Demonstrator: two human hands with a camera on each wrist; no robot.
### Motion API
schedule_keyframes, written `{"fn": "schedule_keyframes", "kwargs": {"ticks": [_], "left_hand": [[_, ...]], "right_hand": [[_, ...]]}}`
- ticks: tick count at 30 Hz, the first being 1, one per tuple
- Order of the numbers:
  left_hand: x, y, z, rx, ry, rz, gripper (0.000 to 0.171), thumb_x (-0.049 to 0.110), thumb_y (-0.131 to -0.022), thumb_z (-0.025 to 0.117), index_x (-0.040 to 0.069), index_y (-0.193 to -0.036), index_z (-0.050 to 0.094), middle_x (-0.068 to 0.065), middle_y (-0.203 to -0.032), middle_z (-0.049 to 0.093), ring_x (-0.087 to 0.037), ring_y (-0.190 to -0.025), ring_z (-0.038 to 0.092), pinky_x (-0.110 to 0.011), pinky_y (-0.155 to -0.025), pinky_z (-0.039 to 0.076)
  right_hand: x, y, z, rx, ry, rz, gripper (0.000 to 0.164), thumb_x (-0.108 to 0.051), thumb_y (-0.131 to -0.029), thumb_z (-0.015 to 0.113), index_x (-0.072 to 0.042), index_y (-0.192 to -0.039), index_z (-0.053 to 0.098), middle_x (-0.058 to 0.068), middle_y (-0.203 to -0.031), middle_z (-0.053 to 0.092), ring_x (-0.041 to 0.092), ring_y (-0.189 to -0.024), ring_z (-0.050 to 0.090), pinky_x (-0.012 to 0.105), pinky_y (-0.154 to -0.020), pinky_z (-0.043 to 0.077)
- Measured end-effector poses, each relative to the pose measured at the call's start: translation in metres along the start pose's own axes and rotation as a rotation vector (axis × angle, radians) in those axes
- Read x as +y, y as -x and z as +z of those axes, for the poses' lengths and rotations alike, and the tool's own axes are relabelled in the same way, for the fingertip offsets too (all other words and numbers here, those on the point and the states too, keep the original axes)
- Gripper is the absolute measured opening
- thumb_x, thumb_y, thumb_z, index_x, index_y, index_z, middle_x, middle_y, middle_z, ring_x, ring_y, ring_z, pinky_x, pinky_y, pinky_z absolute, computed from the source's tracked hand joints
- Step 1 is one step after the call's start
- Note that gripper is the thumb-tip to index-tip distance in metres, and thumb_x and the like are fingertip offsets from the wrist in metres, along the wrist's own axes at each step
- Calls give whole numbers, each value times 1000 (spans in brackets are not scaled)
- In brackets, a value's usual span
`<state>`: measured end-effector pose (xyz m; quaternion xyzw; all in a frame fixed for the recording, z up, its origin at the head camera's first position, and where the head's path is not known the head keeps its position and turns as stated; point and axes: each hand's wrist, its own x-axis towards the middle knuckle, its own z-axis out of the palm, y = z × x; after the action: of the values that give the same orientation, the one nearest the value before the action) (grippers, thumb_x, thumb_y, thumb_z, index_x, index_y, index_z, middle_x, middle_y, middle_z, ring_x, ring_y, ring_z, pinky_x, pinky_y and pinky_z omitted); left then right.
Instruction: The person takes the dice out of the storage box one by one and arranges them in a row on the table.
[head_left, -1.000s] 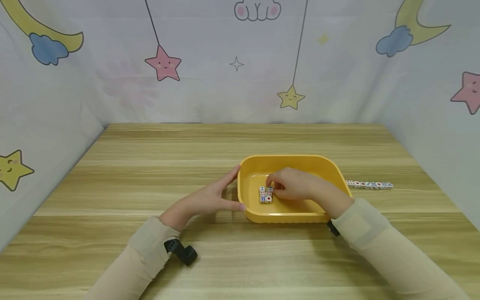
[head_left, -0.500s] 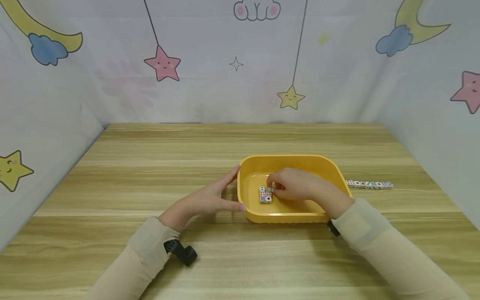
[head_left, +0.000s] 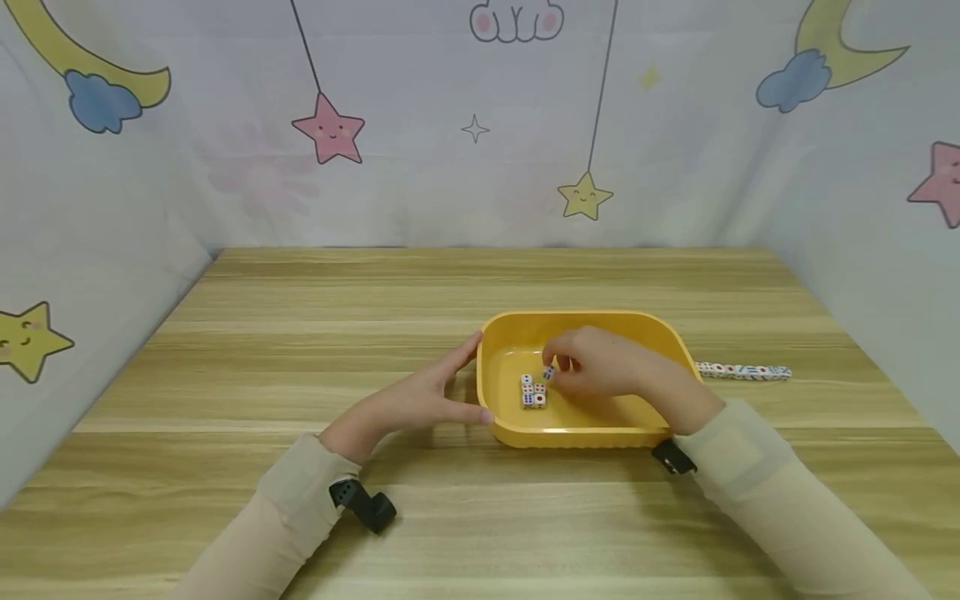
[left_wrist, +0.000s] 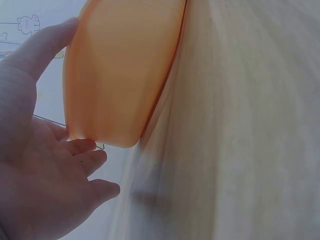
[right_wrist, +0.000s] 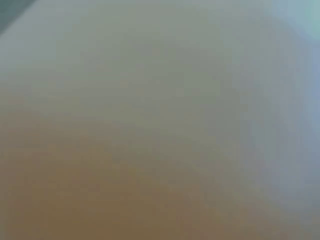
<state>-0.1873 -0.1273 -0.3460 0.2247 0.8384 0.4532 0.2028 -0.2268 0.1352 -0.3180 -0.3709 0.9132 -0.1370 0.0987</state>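
Observation:
My right hand (head_left: 603, 362) reaches into a yellow plastic tray (head_left: 585, 437) in the head view. Its thumb and fingers pinch a white die (head_left: 549, 372) with coloured pips. Left of that die, a small two-column cluster of dice (head_left: 528, 390) sits on the tray's floor. My left hand (head_left: 423, 396) spans the tray's left end, fingers spread, with the thumb at the near corner and a fingertip at the far one. In the left wrist view its thumb and fingertips touch the orange-looking tray wall (left_wrist: 120, 75), and the other fingers are off it. The right wrist view is only blur.
A straight row of dice (head_left: 746, 372) lies on the wooden table (head_left: 360, 308) just right of the tray, its left end behind the tray's rim. A cloth printed with stars and moons (head_left: 420, 192) hangs behind the table and along its sides.
My right hand has drawn a little to the right, taking a die away from the cluster's far right corner. My left hand and the tray stay as they were.

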Motion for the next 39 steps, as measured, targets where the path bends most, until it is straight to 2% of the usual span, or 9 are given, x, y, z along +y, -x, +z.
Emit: {"fn": "schedule_keyframes", "kwargs": {"ticks": [4, 7, 12, 20, 25, 31, 39], "left_hand": [[4, 2, 0, -12, 8, 6, 101, 36, -74, 72, 34, -143, -1, 8, -150, 8, -11, -136, 8, -45, -110, 11], [12, 6, 0, -22, 30, 9, 101, 31, -76, 72, 29, -145, -2, 5, -151, 5, -13, -137, 7, -45, -110, 10], [23, 12, -1, -33, 48, 5, 100, 30, -76, 71, 26, -145, -1, 3, -151, 6, -13, -137, 7, -43, -110, 10], [26, 13, -2, -27, 40, 11, 101, 29, -76, 72, 24, -145, -1, 2, -151, 6, -13, -137, 7, -43, -110, 10], [18, 8, -1, -17, 16, 3, 102, 30, -75, 72, 25, -145, -1, 1, -151, 8, -15, -137, 7, -45, -110, 9], [1, 1, 0, -7, 3, 4, 102, 38, -72, 73, 37, -143, -1, 10, -149, 9, -9, -136, 8, -45, -110, 10], [-1, 0, 0, 2, 8, -1, 104, 46, -68, 74, 41, -141, 1, 10, -149, 11, -10, -136, 9, -45, -110, 9]], "right_hand": [[2, 4, -4, 36, -50, -25, 12, -20, -84, 60, -17, -95, 61, -7, -78, 55, 10, -71, 49, 25, -65, 43], [5, 7, -6, 69, -75, -55, 12, -19, -84, 60, -16, -96, 60, -8, -80, 56, 9, -73, 49, 25, -67, 44], [12, 14, -10, 107, -101, -89, 13, -17, -83, 62, -13, -96, 61, -8, -82, 58, 8, -74, 51, 27, -68, 46], [21, 28, -18, 120, -111, -20, 11, -20, -86, 60, -16, -96, 62, -8, -87, 60, 9, -78, 53, 27, -69, 46], [27, 38, -25, 152, -98, 0, 11, -21, -86, 60, -18, -96, 62, -8, -86, 60, 9, -78, 53, 28, -68, 47], [34, 51, -34, 169, -77, 25, 13, -19, -85, 62, -18, -98, 61, -9, -88, 60, 8, -81, 54, 30, -71, 48], [42, 71, -44, 195, -52, 51, 12, -25, -86, 60, -20, -97, 62, -9, -85, 60, 8, -80, 53, 26, -69, 47]]}}
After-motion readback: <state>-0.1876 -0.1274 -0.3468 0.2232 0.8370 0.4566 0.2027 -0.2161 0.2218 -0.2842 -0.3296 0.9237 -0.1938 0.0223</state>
